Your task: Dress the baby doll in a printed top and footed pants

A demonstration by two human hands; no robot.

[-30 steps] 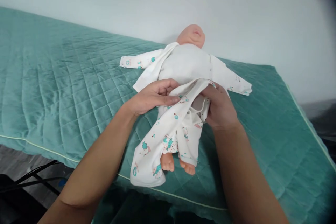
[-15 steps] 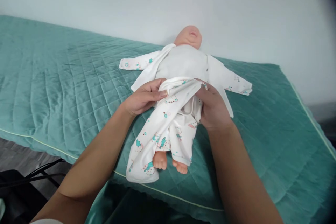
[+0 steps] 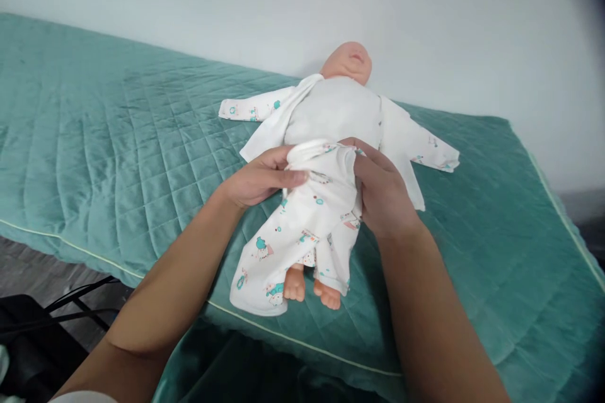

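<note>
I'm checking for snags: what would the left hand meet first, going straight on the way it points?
First the patterned white cloth that the left hand grips; beyond it, probably the right hand, though depth is unclear.

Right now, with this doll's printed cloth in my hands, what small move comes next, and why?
I'd probably smooth the printed white cloth flat across the waist of the baby doll, because it looks bunched between your left hand and right hand, with its lower end spreading loosely beside one foot.

Bare forearms (image 3: 176, 277) — white sleeve hem (image 3: 85, 397) at the left.
</note>
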